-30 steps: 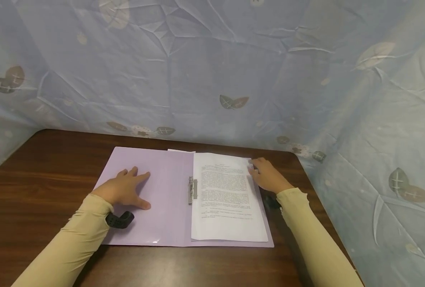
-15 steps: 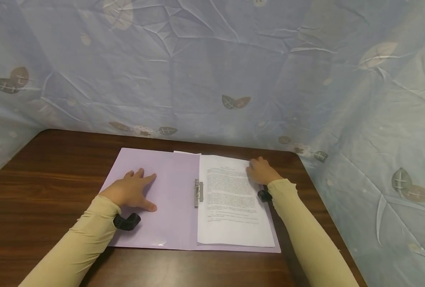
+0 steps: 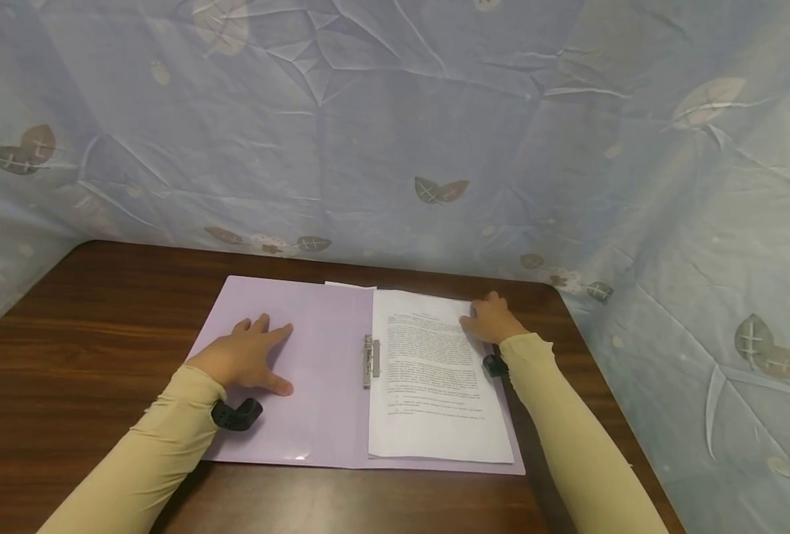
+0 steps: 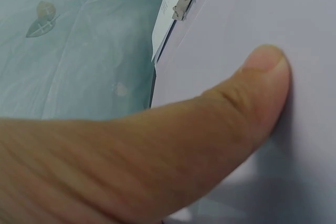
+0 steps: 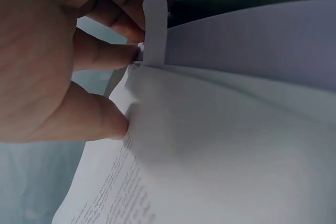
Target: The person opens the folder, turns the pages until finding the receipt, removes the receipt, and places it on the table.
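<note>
A lilac file folder lies spread flat on the dark wooden table. On its right half rests a stack of printed paper. A metal clip runs along the fold. My left hand presses flat on the left cover, fingers spread; its thumb lies along the plastic in the left wrist view. My right hand pinches the stack at the top right edge. In the right wrist view its thumb is on the top page, the index finger against the edge beside a pale upright tab.
Behind and to the right of the table hangs a pale blue curtain with leaf prints. A white sheet edge sticks out behind the folder's top. Dark bands sit at both wrists. Bare wood spreads left of the folder.
The right hand has shifted slightly at the paper's top right edge, its fingers curling in there. The left hand stays on the cover. The whole view has shifted a little.
</note>
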`<action>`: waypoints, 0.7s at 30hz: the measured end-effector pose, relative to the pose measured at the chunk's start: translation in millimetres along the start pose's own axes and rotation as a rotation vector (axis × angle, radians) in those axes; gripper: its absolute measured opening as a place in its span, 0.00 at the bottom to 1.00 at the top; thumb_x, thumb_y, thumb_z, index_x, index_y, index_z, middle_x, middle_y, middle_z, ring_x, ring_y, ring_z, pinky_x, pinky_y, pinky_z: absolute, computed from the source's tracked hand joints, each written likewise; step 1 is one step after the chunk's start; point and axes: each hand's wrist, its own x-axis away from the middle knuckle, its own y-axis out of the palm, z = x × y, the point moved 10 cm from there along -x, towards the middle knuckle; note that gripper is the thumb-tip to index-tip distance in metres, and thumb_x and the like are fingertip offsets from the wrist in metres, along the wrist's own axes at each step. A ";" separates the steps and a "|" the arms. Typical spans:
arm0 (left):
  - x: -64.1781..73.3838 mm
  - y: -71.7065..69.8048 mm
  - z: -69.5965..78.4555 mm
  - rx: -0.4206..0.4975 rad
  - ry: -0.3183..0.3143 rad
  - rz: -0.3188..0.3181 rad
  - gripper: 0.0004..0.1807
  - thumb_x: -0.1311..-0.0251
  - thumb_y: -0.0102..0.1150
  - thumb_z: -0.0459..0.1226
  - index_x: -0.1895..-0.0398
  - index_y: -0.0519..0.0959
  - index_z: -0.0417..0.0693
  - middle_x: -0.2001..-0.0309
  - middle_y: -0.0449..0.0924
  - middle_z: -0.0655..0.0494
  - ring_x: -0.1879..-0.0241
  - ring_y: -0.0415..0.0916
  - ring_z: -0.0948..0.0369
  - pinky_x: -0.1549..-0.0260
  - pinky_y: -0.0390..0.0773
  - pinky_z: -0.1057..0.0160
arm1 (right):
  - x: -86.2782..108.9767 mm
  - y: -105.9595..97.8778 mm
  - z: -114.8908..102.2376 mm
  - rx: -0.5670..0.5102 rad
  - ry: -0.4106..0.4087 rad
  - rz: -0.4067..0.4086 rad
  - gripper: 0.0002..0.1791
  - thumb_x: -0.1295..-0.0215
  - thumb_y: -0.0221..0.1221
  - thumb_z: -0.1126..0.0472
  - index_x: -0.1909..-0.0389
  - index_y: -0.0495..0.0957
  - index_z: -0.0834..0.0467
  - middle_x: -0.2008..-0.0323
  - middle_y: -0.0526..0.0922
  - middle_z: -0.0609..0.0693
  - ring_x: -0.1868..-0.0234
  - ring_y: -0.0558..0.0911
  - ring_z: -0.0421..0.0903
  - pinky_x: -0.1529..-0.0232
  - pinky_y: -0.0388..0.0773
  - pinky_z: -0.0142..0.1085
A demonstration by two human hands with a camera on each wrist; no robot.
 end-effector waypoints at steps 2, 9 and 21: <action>0.6 0.8 0.0 -0.007 0.000 0.000 0.62 0.55 0.78 0.62 0.21 0.61 0.42 0.23 0.47 0.22 0.26 0.44 0.21 0.37 0.58 0.22 | -0.4 0.8 -0.3 0.016 0.004 -0.006 0.27 0.26 0.54 0.51 0.40 0.76 0.71 0.44 0.67 0.68 0.42 0.66 0.63 0.43 0.73 0.60; 0.9 1.4 0.5 -0.019 0.006 0.001 0.63 0.55 0.77 0.63 0.21 0.60 0.41 0.24 0.47 0.21 0.27 0.44 0.20 0.38 0.58 0.21 | -2.7 -0.6 -4.0 0.118 -0.007 0.006 0.26 0.26 0.55 0.52 0.40 0.79 0.69 0.44 0.72 0.68 0.44 0.70 0.63 0.44 0.74 0.59; 0.7 1.1 0.0 -0.021 0.006 0.004 0.63 0.54 0.77 0.63 0.21 0.60 0.41 0.24 0.47 0.21 0.27 0.45 0.21 0.39 0.59 0.20 | -11.6 -1.1 -6.3 0.170 -0.066 0.004 0.25 0.26 0.56 0.53 0.37 0.78 0.67 0.41 0.83 0.64 0.49 0.84 0.59 0.42 0.77 0.56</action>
